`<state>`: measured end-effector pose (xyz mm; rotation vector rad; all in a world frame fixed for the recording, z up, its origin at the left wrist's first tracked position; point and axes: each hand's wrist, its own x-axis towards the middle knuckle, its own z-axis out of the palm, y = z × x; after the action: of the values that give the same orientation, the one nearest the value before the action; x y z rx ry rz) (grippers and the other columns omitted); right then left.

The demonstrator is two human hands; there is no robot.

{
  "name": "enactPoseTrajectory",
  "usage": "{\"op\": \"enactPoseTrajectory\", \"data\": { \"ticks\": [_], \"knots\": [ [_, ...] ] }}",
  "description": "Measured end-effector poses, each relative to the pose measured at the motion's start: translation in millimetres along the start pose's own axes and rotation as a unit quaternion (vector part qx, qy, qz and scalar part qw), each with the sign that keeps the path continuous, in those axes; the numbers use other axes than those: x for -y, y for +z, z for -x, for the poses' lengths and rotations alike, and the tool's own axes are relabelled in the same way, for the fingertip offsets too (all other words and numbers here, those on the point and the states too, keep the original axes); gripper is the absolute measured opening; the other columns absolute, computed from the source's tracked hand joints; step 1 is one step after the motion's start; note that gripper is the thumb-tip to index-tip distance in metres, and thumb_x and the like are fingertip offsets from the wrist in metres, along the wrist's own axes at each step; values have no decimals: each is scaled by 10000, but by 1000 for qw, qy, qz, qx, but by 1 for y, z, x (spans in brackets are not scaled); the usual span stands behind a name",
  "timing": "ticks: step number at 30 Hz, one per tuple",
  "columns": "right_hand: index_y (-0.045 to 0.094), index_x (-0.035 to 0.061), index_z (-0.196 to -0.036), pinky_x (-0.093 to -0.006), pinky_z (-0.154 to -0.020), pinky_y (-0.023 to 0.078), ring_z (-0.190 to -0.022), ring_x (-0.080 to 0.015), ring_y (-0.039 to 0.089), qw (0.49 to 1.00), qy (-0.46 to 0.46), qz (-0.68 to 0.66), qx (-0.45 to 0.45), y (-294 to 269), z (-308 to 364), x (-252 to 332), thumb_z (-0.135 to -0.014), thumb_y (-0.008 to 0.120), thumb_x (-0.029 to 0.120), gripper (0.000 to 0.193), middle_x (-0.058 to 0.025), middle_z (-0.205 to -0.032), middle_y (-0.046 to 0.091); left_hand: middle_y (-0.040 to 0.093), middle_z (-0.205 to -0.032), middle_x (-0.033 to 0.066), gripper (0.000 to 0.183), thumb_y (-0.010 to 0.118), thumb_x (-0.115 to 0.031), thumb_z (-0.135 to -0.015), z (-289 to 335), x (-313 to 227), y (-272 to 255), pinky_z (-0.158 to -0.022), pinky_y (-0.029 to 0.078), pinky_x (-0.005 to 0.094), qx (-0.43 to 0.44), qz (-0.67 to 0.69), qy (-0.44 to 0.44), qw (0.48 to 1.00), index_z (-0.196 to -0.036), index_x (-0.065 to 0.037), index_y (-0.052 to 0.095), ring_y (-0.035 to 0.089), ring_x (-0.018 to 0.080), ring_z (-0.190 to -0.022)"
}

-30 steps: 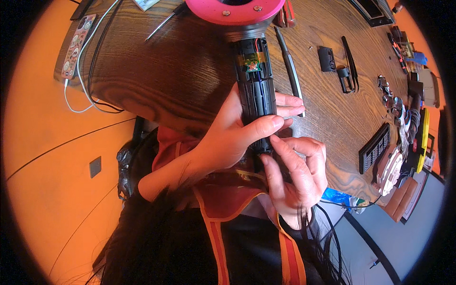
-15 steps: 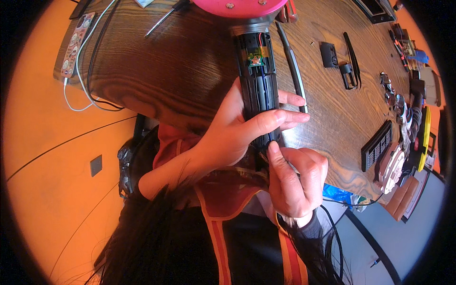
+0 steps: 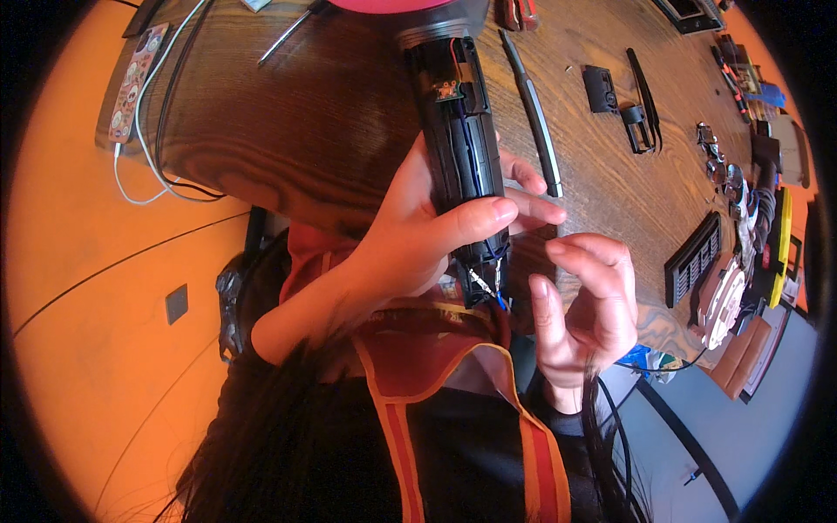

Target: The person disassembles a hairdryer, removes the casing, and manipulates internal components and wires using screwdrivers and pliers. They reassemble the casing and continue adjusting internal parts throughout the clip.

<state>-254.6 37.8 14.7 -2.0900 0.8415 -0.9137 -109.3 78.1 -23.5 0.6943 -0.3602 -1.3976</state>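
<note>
My left hand (image 3: 414, 231) is wrapped round the opened black handle (image 3: 445, 161) of an appliance with a pink head (image 3: 392, 4), cut off by the top edge. The thumb lies across the handle's front. A small circuit board (image 3: 449, 91) sits inside near the top, with thin wires running down the channel. Short blue and white wire ends (image 3: 499, 292) stick out at the bottom end. Just right of that end is my right hand (image 3: 593, 305), empty, its thumb and fingers apart and curled.
A long black-and-grey strip (image 3: 534, 113) lies right of the handle. Beyond it are small black plastic parts (image 3: 600, 89) and black tweezers (image 3: 645, 96). A screwdriver (image 3: 286, 37) and a patterned power strip (image 3: 138, 83) with cables lie left. A black vented piece (image 3: 693, 257) is at the right edge.
My right hand has let go of the wires at the handle's bottom end and moved right, its fingers opening. The handle has shifted slightly up and left in my left hand.
</note>
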Motion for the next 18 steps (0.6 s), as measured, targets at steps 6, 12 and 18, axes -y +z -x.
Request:
{"op": "enactPoseTrajectory", "data": {
  "ticks": [6, 12, 18],
  "knots": [
    [615, 21, -813, -298, -666, 452, -745, -220, 572, 998, -47, -10, 39, 8, -5, -4, -609, 708, -45, 233, -103, -823, 589, 483, -1042, 220, 551, 591, -112, -755, -1, -1, 1, -853, 470, 468, 8, -7, 11, 1000, -1190, -32, 263, 545, 394, -1014],
    [636, 34, -765, -284, -630, 433, -704, -199, 551, 994, -95, 30, 38, 12, -4, -3, -557, 712, -28, 230, -75, -807, 581, 493, -980, 172, 555, 607, -100, -747, -3, 2, -1, -884, 454, 476, 6, -4, 15, 1000, -1186, -50, 272, 557, 344, -982],
    [624, 18, -820, -286, -630, 454, -712, -210, 572, 996, -89, -7, 5, 15, 0, -4, -584, 711, -53, 261, -102, -827, 594, 473, -884, 96, 552, 603, -72, -744, -4, 4, -3, -900, 435, 514, 13, 0, 13, 1000, -1192, -69, 280, 564, 253, -887]
  ]
}}
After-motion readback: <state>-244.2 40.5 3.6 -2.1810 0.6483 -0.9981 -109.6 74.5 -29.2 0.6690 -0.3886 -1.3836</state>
